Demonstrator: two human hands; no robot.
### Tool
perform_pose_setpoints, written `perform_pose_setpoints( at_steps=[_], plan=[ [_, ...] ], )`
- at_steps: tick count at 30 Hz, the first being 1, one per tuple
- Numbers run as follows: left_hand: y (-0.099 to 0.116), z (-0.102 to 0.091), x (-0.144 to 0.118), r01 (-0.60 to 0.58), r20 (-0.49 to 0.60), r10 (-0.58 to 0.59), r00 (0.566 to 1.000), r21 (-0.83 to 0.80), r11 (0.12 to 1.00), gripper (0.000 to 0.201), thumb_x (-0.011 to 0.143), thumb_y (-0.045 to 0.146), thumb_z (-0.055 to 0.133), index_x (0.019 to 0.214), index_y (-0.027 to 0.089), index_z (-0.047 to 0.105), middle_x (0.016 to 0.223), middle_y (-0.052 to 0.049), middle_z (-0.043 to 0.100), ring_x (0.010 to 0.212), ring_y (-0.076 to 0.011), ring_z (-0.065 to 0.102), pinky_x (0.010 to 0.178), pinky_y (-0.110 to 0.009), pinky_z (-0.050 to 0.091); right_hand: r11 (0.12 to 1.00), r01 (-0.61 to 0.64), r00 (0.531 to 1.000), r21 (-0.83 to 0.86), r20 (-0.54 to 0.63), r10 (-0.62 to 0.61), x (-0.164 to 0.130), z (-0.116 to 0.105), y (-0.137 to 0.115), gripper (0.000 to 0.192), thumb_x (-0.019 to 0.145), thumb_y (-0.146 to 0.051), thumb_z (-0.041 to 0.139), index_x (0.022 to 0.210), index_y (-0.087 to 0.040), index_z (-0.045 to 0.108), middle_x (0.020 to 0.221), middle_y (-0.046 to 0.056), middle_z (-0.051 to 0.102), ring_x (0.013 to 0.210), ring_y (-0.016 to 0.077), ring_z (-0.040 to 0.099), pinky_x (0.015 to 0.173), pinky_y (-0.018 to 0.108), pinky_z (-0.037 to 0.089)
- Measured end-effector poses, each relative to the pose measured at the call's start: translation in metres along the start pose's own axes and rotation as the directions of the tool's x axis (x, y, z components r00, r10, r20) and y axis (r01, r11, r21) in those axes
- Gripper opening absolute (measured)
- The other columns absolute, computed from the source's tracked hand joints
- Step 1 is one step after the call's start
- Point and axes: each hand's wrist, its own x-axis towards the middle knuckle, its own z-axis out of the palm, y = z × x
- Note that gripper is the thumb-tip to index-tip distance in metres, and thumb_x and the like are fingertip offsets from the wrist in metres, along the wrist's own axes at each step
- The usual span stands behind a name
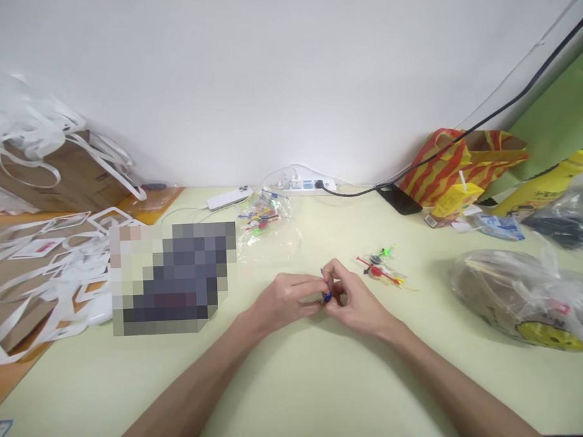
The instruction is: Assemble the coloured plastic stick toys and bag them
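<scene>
Both hands, left hand (285, 300) and right hand (349, 298), pinch 1 tiny blue plastic piece (327, 296) mid-table (299, 385) (probably light, stiff, easily dropped); fingertip grips at its ends suit it.

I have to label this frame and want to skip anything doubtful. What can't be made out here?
Head view only:
- Blue piece: mostly covered by the fingers of the left hand and right hand; its shape is unclear.
- Pixelated patch: blurred out, contents unknown.
- Small coloured parts on the table: too small to identify.
- Clear bag: contents too small to tell.
- Plastic bag: its wrinkled film veils what is inside.
</scene>
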Motion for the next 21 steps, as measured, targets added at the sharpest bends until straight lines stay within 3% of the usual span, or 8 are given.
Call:
perform_pose_setpoints(
  at_steps=[5,9,14,18,21],
  plan=[
    [-0.003,-0.003,-0.002,0.026,-0.071,-0.026,0.997,0.003,1.000,0.008,0.091,0.015,0.064,0.095,0.019,0.069,0.091,-0.002,0.078,0.076,-0.0125,0.074,0.071,-0.021,0.058,0.991,0.059,0.997,-0.121,-0.037,-0.063,-0.001,-0.009,0.010,0.031,0.069,-0.002,0.044,0.090,-0.025,0.042,0.075,-0.006,0.043,0.061,0.0107,0.039,0.056,0.024,0.027],
    [-0.008,-0.007,-0.004,0.080,-0.090,-0.082,0.993,-0.019,0.997,0.008,0.093,0.016,0.063,0.097,0.019,0.069,0.095,-0.003,0.077,0.085,-0.0138,0.074,0.079,-0.023,0.059,0.988,0.069,0.994,-0.137,-0.077,-0.080,-0.001,-0.016,0.013,0.028,0.074,-0.003,0.043,0.093,-0.024,0.043,0.076,-0.006,0.046,0.060,0.0106,0.042,0.056,0.024,0.030],
    [-0.012,-0.010,-0.003,0.133,-0.057,-0.133,0.990,-0.005,0.991,0.011,0.096,0.017,0.060,0.101,0.021,0.070,0.107,-0.007,0.071,0.097,-0.0164,0.070,0.086,-0.028,0.057,0.989,0.001,0.994,-0.150,-0.107,-0.017,0.002,-0.015,0.014,0.024,0.082,-0.007,0.040,0.097,-0.025,0.045,0.083,-0.005,0.054,0.055,0.0095,0.049,0.055,0.024,0.036],
    [-0.014,-0.010,-0.002,0.184,-0.041,-0.182,0.982,0.051,0.982,0.014,0.097,0.020,0.061,0.105,0.022,0.072,0.106,-0.007,0.066,0.095,-0.0165,0.067,0.084,-0.030,0.056,0.948,-0.029,0.993,-0.317,-0.118,-0.009,0.003,-0.014,0.017,0.015,0.087,-0.012,0.043,0.092,-0.024,0.050,0.067,-0.006,0.052,0.055,0.0125,0.049,0.056,0.025,0.036],
    [-0.014,-0.011,-0.001,0.183,-0.022,-0.182,0.983,0.061,0.981,0.016,0.095,0.023,0.065,0.110,0.023,0.071,0.103,-0.007,0.067,0.100,-0.0190,0.065,0.088,-0.033,0.055,0.885,-0.032,0.988,-0.465,-0.147,-0.041,0.003,-0.013,0.019,0.011,0.087,-0.016,0.050,0.092,-0.024,0.055,0.069,-0.004,0.057,0.060,0.0145,0.052,0.061,0.027,0.038]
  ],
)
